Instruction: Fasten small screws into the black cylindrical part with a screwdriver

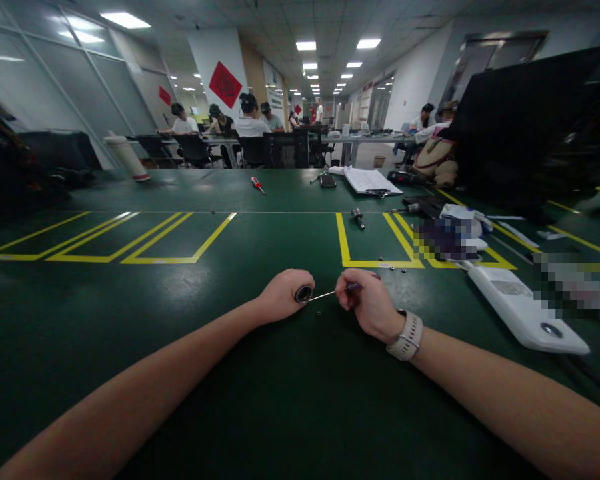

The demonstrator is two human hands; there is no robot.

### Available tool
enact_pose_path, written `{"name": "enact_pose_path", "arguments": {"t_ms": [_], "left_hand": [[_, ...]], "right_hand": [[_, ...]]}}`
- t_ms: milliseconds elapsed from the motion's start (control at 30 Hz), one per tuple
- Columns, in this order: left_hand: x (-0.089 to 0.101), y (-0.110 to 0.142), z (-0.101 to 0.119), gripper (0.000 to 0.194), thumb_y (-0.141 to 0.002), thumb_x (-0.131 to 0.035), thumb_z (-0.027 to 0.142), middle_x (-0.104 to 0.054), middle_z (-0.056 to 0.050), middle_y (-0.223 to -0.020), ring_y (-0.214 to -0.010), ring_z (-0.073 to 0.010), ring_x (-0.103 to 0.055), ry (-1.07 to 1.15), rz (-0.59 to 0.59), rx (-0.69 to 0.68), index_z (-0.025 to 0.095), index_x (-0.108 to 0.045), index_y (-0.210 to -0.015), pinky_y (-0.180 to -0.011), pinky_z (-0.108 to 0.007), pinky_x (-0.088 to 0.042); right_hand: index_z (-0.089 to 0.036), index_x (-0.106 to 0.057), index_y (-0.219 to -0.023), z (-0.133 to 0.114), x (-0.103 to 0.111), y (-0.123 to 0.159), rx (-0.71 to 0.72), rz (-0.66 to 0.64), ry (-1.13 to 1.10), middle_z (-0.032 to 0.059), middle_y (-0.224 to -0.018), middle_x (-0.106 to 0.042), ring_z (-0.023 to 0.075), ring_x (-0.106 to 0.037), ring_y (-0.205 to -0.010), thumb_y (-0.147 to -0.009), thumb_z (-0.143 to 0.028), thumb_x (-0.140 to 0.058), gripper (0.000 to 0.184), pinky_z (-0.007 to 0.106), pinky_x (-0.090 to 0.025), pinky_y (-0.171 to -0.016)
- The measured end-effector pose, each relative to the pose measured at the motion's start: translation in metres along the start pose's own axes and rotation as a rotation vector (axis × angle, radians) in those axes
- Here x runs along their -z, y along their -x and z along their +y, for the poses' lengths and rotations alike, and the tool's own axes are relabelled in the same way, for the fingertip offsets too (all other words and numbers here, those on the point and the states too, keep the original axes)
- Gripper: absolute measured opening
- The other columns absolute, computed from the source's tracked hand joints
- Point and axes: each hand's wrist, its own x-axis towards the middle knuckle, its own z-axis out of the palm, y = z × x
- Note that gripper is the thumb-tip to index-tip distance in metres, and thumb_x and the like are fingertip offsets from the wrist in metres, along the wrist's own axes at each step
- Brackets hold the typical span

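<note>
Now | left hand: round hollow part | right hand: thin metal-shafted tool

Left hand and right hand, fingers curled

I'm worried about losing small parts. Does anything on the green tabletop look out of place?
Possibly: a tiny dark ring-shaped piece lies loose on the dark green tabletop by the gap between left hand and right hand. It looks stray because three small dark pieces sit grouped by the yellow tape.
</note>
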Motion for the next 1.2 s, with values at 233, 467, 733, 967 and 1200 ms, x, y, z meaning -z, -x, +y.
{"name": "enact_pose_path", "arguments": {"t_ms": [233, 467, 733, 967, 1200], "left_hand": [[0.000, 0.000, 0.002, 0.003, -0.072, -0.053, 0.013, -0.054, 0.000, -0.069, -0.066, -0.0123, -0.052, -0.003, 0.012, 0.011, 0.015, -0.052, -0.072, -0.064, -0.025, -0.039], [-0.001, 0.001, 0.001, 0.005, -0.074, -0.054, 0.017, -0.053, 0.002, -0.067, -0.063, -0.0115, -0.050, 0.035, 0.072, 0.030, 0.016, -0.051, -0.071, -0.061, -0.024, -0.039], [0.000, 0.002, 0.001, 0.003, -0.073, -0.052, 0.014, -0.054, 0.001, -0.068, -0.063, -0.0113, -0.051, 0.070, 0.054, 0.079, 0.016, -0.050, -0.072, -0.057, -0.023, -0.039], [0.000, 0.001, 0.004, 0.005, -0.074, -0.050, 0.012, -0.053, 0.001, -0.069, -0.064, -0.0116, -0.051, 0.027, 0.025, 0.037, 0.015, -0.050, -0.071, -0.060, -0.023, -0.039], [0.001, 0.002, 0.003, 0.005, -0.075, -0.049, 0.011, -0.052, 0.001, -0.069, -0.063, -0.0111, -0.050, 0.026, 0.026, 0.021, 0.015, -0.049, -0.071, -0.060, -0.023, -0.039]], "right_hand": [[-0.017, -0.060, -0.061, -0.004, -0.004, 0.014, 0.320, -0.124, 0.482, -0.0014, -0.055, -0.052, 0.0116, -0.049, -0.054, -0.082, -0.026, -0.046, 0.027, 0.025, -0.036, -0.053], [-0.016, -0.063, -0.072, -0.001, -0.005, 0.013, 0.223, -0.265, 0.405, 0.0002, -0.063, -0.056, 0.0125, -0.052, -0.060, -0.085, -0.028, -0.045, 0.026, 0.026, -0.040, -0.057], [-0.018, -0.062, -0.070, -0.002, -0.004, 0.017, 0.317, -0.220, 0.405, -0.0001, -0.063, -0.056, 0.0131, -0.052, -0.060, -0.086, -0.028, -0.044, 0.027, 0.027, -0.040, -0.058], [-0.017, -0.061, -0.065, -0.007, -0.007, 0.020, 0.394, -0.163, 0.610, -0.0004, -0.059, -0.054, 0.0129, -0.050, -0.057, -0.085, -0.025, -0.045, 0.027, 0.027, -0.037, -0.057], [-0.016, -0.063, -0.059, 0.002, -0.002, 0.005, 0.114, -0.106, 0.156, 0.0003, -0.053, -0.054, 0.0118, -0.049, -0.051, -0.079, -0.029, -0.049, 0.027, 0.025, -0.036, -0.048]]}}
